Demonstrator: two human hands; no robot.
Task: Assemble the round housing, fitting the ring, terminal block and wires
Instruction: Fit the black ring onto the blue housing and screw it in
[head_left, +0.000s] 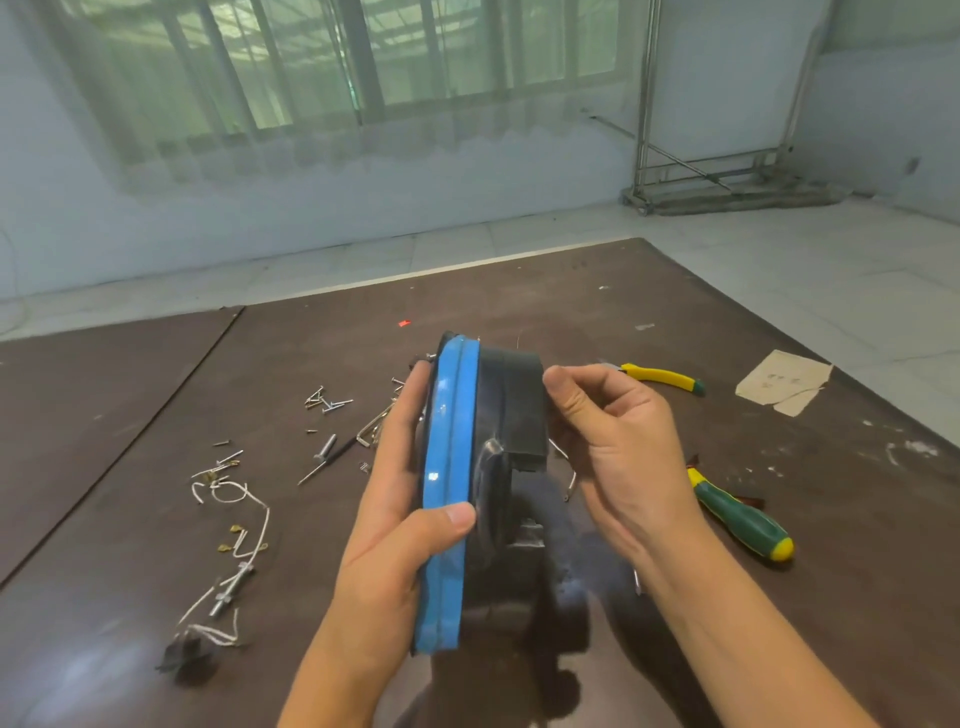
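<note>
A dark brown board is filling the lower frame, with pale floor tiles, a curtained window and a metal rack lying beyond it along the top. At lower left, white wires with brass terminals are lying loose on the board, a bolt and a small black part lying among them. Loose screws and a hex key are lying left of centre. At centre, the left hand is gripping the round housing, which is standing on edge above the board; the thumb is lying across the blue ring that is running round the housing's rim, and the fingers are wrapping behind its far face. The right hand is sitting just right of the housing, its thumb tip touching the black wall and its fingers curling inward; whether they are pinching anything cannot be told. Yellow-handled pliers are lying beyond that hand, a green and yellow screwdriver is lying at right of centre, and a torn paper scrap is lying at the right edge of the board
</note>
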